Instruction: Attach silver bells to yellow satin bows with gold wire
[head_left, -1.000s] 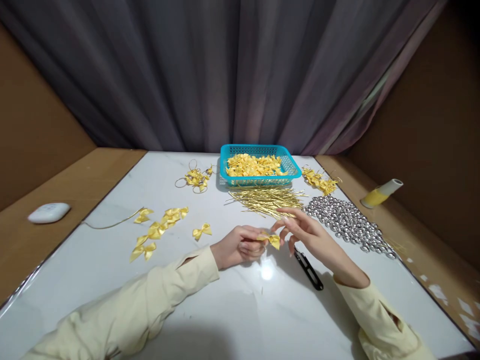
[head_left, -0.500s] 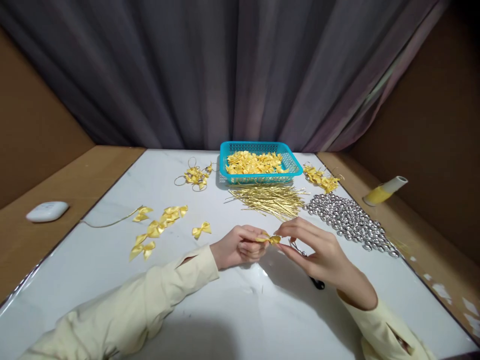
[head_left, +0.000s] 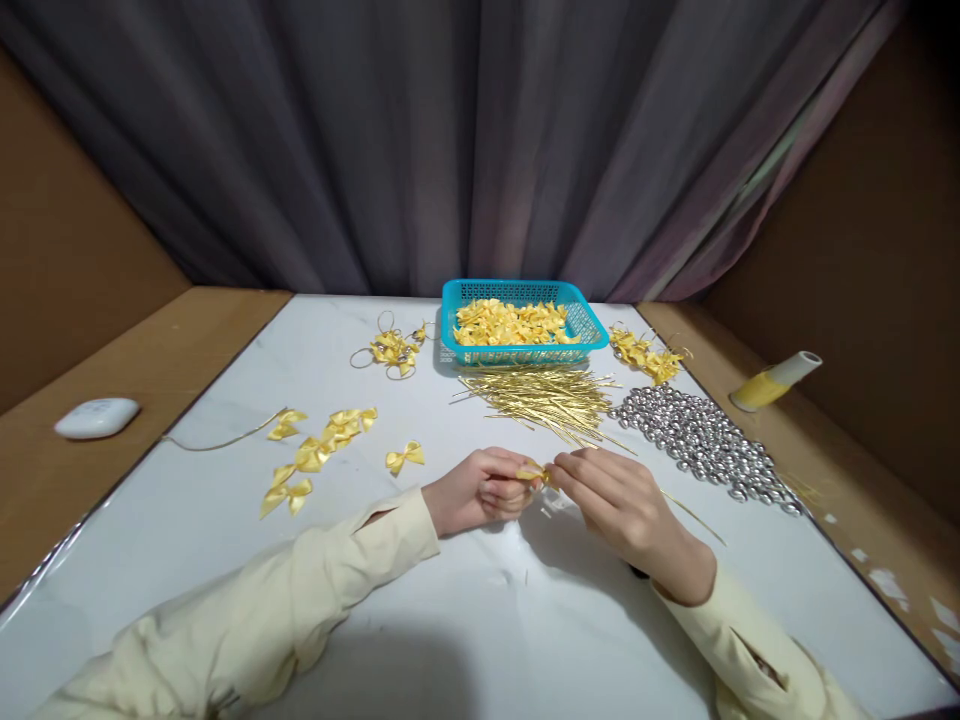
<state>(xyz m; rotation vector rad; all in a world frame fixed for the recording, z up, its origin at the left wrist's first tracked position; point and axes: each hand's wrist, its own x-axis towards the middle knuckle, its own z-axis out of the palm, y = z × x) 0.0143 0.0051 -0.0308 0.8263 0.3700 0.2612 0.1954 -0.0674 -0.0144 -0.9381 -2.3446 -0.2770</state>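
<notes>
My left hand (head_left: 480,490) rests on the white table (head_left: 480,610), fingers pinched on a small yellow ribbon bow (head_left: 534,473). My right hand (head_left: 611,500) meets it from the right, fingers closed on a thin gold wire (head_left: 690,513) that trails to the right behind the hand. The two hands touch at the bow. The hands hide most of the bow.
A blue basket (head_left: 585,322) of yellow bows stands at the back. Before it lie gold wires (head_left: 544,395), and silver beads (head_left: 701,445) to the right. Loose bows (head_left: 322,452) lie left, finished bows with loops (head_left: 394,350) further back. A yellow tube (head_left: 772,382) and a white device (head_left: 97,417) lie on the wooden ledges.
My right hand has closed in on the bow and now holds a gold wire. It now covers the black tool that lay beside it. The left hand has stayed put.
</notes>
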